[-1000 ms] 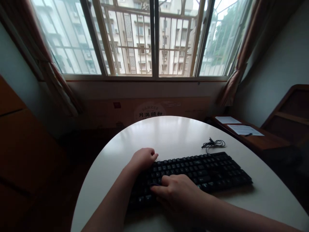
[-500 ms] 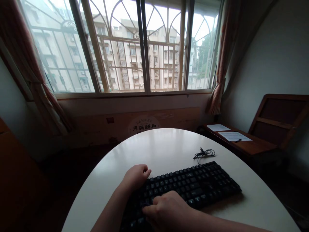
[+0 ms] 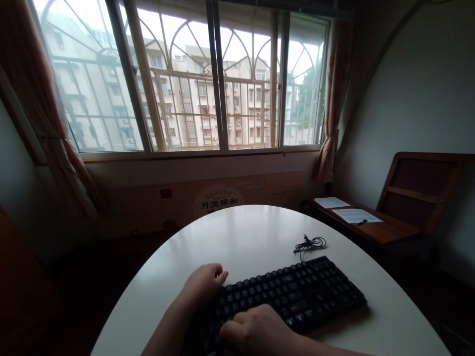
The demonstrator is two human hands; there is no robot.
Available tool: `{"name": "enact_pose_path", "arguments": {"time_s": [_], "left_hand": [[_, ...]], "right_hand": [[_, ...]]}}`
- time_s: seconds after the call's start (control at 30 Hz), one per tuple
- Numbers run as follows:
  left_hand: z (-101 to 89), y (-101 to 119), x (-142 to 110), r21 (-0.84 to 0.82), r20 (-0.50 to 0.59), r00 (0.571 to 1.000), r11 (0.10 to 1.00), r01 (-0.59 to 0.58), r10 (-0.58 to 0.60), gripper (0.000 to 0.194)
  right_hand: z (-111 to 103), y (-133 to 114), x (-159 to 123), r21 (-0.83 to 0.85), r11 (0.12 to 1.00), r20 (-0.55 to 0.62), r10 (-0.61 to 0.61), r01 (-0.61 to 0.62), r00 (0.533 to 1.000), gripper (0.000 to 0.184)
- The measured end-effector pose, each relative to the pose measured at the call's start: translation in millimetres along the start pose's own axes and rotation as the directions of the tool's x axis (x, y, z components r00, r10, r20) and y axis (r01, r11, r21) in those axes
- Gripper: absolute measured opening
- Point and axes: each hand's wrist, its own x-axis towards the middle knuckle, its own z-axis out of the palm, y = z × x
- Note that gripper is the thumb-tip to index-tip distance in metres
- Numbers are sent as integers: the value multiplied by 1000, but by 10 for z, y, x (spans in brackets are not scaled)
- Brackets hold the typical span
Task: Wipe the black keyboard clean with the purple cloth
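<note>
A black keyboard lies on a round white table. My left hand rests at the keyboard's far left corner with its fingers curled in against the edge. My right hand lies on the near left keys, fingers bent down onto them. The keyboard's black cable sits coiled on the table just beyond its far right corner.
A large barred window with curtains fills the wall ahead, with a cardboard panel leaning below it. To the right stands a low wooden desk with papers and a wooden chair back.
The view has tilted up and turned a little to the right, so the table and keyboard sit lower in the picture. Both hands stay on the keyboard's left part.
</note>
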Motion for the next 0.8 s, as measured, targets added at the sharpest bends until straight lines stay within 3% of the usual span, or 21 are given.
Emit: {"name": "enact_pose_path", "arguments": {"time_s": [0.37,0.63,0.8], "left_hand": [[-18,5,-3,3,-1,1000,1000,-4,4,37],[33,50,-23,28,17,999,999,-38,37,35],[55,47,-22,6,30,999,1000,-20,20,35]], "right_hand": [[-46,63,-20,11,1000,16,-28,28,999,20],[-389,-77,-231,108,994,-19,-13,15,1000,21],[-431,-50,-266,137,990,-30,-29,33,999,22]]}}
